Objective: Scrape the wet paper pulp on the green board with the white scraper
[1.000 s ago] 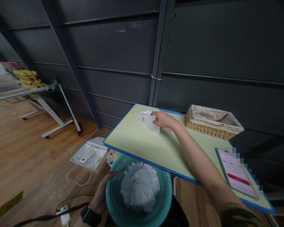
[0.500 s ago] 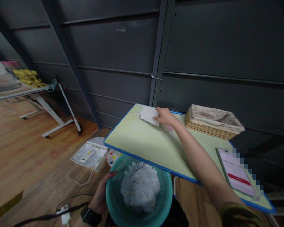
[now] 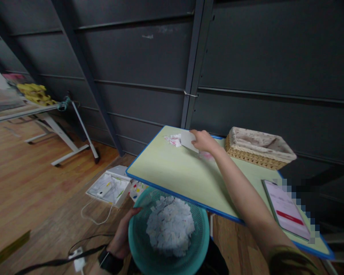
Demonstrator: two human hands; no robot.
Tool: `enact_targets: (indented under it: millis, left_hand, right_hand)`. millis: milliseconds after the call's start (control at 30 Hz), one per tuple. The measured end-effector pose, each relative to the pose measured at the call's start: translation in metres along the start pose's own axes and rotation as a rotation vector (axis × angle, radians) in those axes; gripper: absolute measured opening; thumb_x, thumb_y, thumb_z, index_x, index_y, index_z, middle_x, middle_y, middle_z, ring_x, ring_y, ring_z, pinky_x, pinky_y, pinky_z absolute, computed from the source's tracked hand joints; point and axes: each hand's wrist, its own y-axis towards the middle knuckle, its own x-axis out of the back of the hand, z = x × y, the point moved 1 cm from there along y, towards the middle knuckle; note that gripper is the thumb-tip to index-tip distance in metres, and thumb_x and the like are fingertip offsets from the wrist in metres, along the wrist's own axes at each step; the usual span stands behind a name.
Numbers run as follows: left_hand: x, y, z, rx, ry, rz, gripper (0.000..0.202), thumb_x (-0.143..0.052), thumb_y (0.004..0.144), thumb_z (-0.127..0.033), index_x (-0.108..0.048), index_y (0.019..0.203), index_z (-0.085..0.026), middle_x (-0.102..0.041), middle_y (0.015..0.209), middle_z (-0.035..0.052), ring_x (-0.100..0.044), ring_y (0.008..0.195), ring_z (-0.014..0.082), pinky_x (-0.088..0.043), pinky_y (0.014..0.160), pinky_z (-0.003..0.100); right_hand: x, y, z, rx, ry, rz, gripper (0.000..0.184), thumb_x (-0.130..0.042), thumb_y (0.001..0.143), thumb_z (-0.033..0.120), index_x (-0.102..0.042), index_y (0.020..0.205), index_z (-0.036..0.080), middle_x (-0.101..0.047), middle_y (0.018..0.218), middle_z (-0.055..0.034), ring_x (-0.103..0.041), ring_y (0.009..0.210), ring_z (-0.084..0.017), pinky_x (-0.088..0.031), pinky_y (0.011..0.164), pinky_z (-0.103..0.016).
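Observation:
My right hand [image 3: 204,141] is closed on a flat white card [image 3: 188,141], held over the far part of the pale green tabletop [image 3: 174,172]. Just left of the card lies a small heap of white and pink paper scraps [image 3: 173,140]. Something pink and flat shows below my right wrist, partly hidden. My left hand [image 3: 122,235] grips the left side of a teal plastic basket [image 3: 139,250] at the table's front edge, thumb over its rim. A large mound of white paper scraps [image 3: 170,227] fills the basket's middle.
A fabric-lined wicker basket [image 3: 253,154] stands at the table's back right, and a phone-like device [image 3: 286,210] lies nearer me. On the floor at left are an open white box [image 3: 109,189] and cables. Dark metal panels [image 3: 137,68] rise behind the table.
My right hand has shifted slightly right with the white card, and more of the small scrap heap shows at its left. My left hand and the teal basket stay put.

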Motion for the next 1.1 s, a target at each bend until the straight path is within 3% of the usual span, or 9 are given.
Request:
enact_targets:
  millis: [167,400,633,900,1100]
  left_hand:
    - [0.001,0.0028,0.0007,-0.01,0.004,0.019,0.035,-0.059,0.082,-0.019,-0.062,0.115,-0.008,-0.082,0.074,0.0077,-0.077,0.08,0.0287,-0.059,0.076,0.041]
    - [0.0018,0.0023,0.0021,0.014,0.056,0.007,0.027,-0.057,0.085,-0.026,-0.067,0.102,-0.007,-0.079,0.064,0.0079,-0.074,0.056,0.0252,-0.059,0.06,0.038]
    - [-0.0003,0.0005,-0.0006,0.003,0.007,0.018,0.022,-0.06,0.082,-0.022,-0.068,0.099,-0.009,-0.08,0.067,0.0068,-0.074,0.06,0.0241,-0.059,0.059,0.035]
    - [0.0038,0.004,0.0016,0.007,0.03,-0.044,0.013,-0.059,0.082,-0.021,-0.069,0.079,-0.012,-0.079,0.064,0.0085,-0.072,0.054,0.023,-0.059,0.06,0.036]
    - [0.0057,0.0067,0.0003,-0.029,0.078,-0.079,0.011,-0.062,0.079,-0.02,-0.07,0.08,-0.013,-0.078,0.061,0.0075,-0.073,0.054,0.0253,-0.059,0.057,0.038]
  right_hand:
    - [0.0003,-0.0009,0.0046,0.019,0.031,-0.016,0.054,-0.051,0.083,0.018,-0.052,0.136,0.01,-0.064,0.124,-0.0181,-0.061,0.112,-0.03,-0.044,0.094,-0.033]
    - [0.0052,-0.0018,-0.0016,0.019,-0.017,-0.012,0.053,-0.05,0.081,0.016,-0.053,0.134,0.007,-0.065,0.123,-0.0198,-0.062,0.11,-0.032,-0.044,0.094,-0.035]
    - [0.003,-0.002,0.0038,0.031,0.007,-0.001,0.056,-0.05,0.082,0.016,-0.05,0.137,0.007,-0.064,0.123,-0.0206,-0.062,0.11,-0.031,-0.044,0.093,-0.035]
    - [0.0051,-0.0023,0.0018,0.036,0.011,-0.007,0.052,-0.051,0.081,0.015,-0.054,0.133,0.008,-0.066,0.121,-0.0194,-0.062,0.109,-0.03,-0.045,0.091,-0.033]
    - [0.0011,-0.0008,0.0037,0.063,0.012,0.017,0.048,-0.052,0.08,0.014,-0.058,0.127,0.009,-0.068,0.116,-0.0199,-0.063,0.108,-0.029,-0.046,0.089,-0.033]
